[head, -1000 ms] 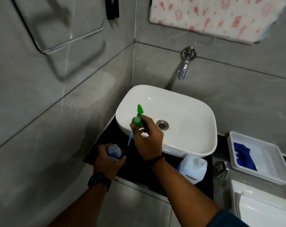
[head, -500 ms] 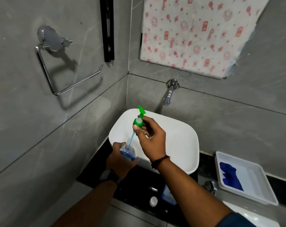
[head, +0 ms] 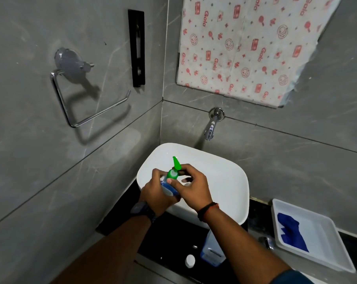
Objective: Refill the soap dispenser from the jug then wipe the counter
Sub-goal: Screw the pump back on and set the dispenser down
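The soap dispenser bottle (head: pixel 169 190), clear with blue soap inside, is held over the front left of the white basin (head: pixel 224 177) by my left hand (head: pixel 156 194). My right hand (head: pixel 191 186) grips the green pump top (head: pixel 173 171), which sits on the bottle's neck with its nozzle pointing up. The jug (head: pixel 211 250), translucent with blue liquid, stands on the black counter (head: pixel 167 238) below the basin, partly behind my right forearm. Its white cap (head: pixel 190 260) lies on the counter beside it. A blue cloth (head: pixel 292 231) lies in a white tray (head: pixel 335 257) at the right.
A chrome tap (head: pixel 211 126) juts from the grey tiled wall above the basin. A chrome towel ring (head: pixel 79 93) and a black bracket (head: pixel 136 48) hang on the left wall. A red-patterned sheet (head: pixel 245 46) covers the mirror. A chrome fitting (head: pixel 265 241) sits by the tray.
My right hand lowered the pump, its tube sliding into the bottle, until the green top met the neck. My left hand raised the bottle over the basin. The view tilted up.
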The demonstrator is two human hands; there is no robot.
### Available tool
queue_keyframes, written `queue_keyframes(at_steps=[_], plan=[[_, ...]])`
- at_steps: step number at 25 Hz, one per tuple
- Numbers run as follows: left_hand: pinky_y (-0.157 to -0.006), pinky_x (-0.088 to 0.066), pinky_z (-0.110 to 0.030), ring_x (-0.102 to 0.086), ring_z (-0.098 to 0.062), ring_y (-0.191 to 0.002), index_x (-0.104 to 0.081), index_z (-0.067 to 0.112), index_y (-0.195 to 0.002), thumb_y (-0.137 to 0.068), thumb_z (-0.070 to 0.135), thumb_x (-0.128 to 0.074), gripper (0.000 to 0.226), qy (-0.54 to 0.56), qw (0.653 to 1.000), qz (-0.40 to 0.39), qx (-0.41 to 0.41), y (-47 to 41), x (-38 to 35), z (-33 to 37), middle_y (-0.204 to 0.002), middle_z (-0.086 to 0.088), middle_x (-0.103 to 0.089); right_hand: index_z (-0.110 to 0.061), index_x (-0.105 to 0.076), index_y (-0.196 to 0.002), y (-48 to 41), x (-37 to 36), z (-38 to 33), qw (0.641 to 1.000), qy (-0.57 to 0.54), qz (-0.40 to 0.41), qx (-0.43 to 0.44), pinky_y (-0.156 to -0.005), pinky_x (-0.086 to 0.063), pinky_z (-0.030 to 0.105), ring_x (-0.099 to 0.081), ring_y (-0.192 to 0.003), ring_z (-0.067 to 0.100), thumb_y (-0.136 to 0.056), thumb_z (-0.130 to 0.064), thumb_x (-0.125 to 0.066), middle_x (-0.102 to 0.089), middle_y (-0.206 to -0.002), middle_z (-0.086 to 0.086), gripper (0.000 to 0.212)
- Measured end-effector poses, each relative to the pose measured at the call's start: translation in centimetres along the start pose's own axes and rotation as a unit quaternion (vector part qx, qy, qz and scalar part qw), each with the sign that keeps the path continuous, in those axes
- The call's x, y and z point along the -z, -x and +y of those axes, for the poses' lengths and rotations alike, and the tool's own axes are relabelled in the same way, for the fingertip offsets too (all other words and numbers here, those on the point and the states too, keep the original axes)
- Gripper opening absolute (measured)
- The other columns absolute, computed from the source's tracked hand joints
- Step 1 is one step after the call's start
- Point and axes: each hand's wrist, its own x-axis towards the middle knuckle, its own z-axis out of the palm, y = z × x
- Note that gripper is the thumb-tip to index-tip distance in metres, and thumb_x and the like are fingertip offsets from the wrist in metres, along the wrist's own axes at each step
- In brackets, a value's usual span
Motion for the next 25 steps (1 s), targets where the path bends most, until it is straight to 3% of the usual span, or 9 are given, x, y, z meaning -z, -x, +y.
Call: queue_keyframes(at_steps=[3,7,9,12,15,17,21,25], plan=[[-0.06,-0.045,-0.025,-0.057,-0.016,-0.07,-0.028,0.034,-0.094,-0.049,0.039,-0.083,0.071,-0.003,1.0,0.023,-0.01,0.1,-0.1,0.4,-0.082,0.01,-0.058,-0.029,-0.062,-0.087,-0.3,-0.1,-0.2,0.999,0.021,0.024,0.01,-0.069,-0.05,0.026,-0.057,-0.081,0.006,-0.068,-0.033,-0.084,-0.063,-0.083,-0.014,0.029],[-0.055,-0.036,-0.026,-0.061,-0.027,-0.063,-0.028,0.035,-0.086,-0.054,0.047,-0.067,0.052,0.016,0.997,0.072,0.005,0.1,-0.7,0.7,-0.061,0.015,-0.05,-0.026,-0.07,-0.098,0.1,-0.6,-0.1,0.998,0.049,0.029,0.026,-0.071,-0.049,0.029,-0.054,-0.083,0.008,-0.066,-0.042,-0.084,-0.06,-0.087,-0.007,0.038],[-0.055,-0.037,-0.027,-0.062,-0.03,-0.065,-0.026,0.037,-0.084,-0.059,0.048,-0.066,0.049,0.025,0.995,0.092,0.005,-0.1,-0.7,0.4,-0.061,0.012,-0.051,-0.026,-0.07,-0.09,0.7,-0.8,0.0,0.997,0.041,0.062,0.03,-0.069,-0.048,0.028,-0.055,-0.083,0.008,-0.067,-0.043,-0.082,-0.057,-0.085,-0.007,0.03],[-0.056,-0.04,-0.024,-0.057,-0.022,-0.06,-0.025,0.037,-0.087,-0.049,0.057,-0.061,0.056,0.019,0.995,0.096,-0.006,0.0,-0.5,-0.1,-0.07,0.008,-0.056,-0.026,-0.062,-0.076,1.1,-0.9,-0.2,0.992,0.012,0.126,0.03,-0.067,-0.047,0.026,-0.056,-0.083,0.007,-0.069,-0.032,-0.081,-0.057,-0.085,-0.01,0.02],[-0.058,-0.039,-0.024,-0.052,-0.017,-0.059,-0.024,0.039,-0.088,-0.048,0.052,-0.065,0.059,0.008,0.997,0.08,-0.014,0.0,-0.3,-0.3,-0.073,0.008,-0.055,-0.027,-0.058,-0.109,0.9,-1.0,-1.0,0.998,-0.029,0.064,0.006,-0.081,-0.05,0.025,-0.058,-0.101,0.003,-0.073,-0.019,-0.08,-0.061,-0.104,-0.015,0.043],[-0.057,-0.037,-0.025,-0.056,-0.023,-0.061,-0.021,0.039,-0.086,-0.052,0.046,-0.068,0.058,0.002,0.997,0.076,-0.015,0.0,-0.5,-0.2,-0.071,0.008,-0.053,-0.029,-0.048,-0.125,0.8,-1.3,-1.4,0.999,-0.045,0.03,-0.008,-0.089,-0.048,0.025,-0.059,-0.105,0.004,-0.075,-0.014,-0.079,-0.063,-0.106,-0.017,0.061],[-0.052,-0.034,-0.025,-0.062,-0.03,-0.066,-0.019,0.036,-0.084,-0.061,0.047,-0.066,0.053,-0.017,0.998,0.063,-0.02,0.2,-1.0,-0.1,-0.066,0.01,-0.049,-0.034,-0.042,-0.116,1.2,-1.8,-1.6,0.993,-0.025,0.111,-0.019,-0.081,-0.048,0.027,-0.061,-0.089,0.006,-0.069,-0.024,-0.083,-0.066,-0.088,-0.008,0.063],[-0.045,-0.029,-0.019,-0.054,-0.02,-0.059,-0.021,0.037,-0.085,-0.058,0.045,-0.072,0.058,0.003,0.998,0.064,-0.022,0.2,-1.0,-0.4,-0.071,0.007,-0.054,-0.033,-0.046,-0.113,1.1,-1.6,-1.5,0.995,-0.029,0.09,-0.011,-0.077,-0.05,0.028,-0.061,-0.084,0.006,-0.07,-0.017,-0.083,-0.065,-0.086,-0.007,0.06]])
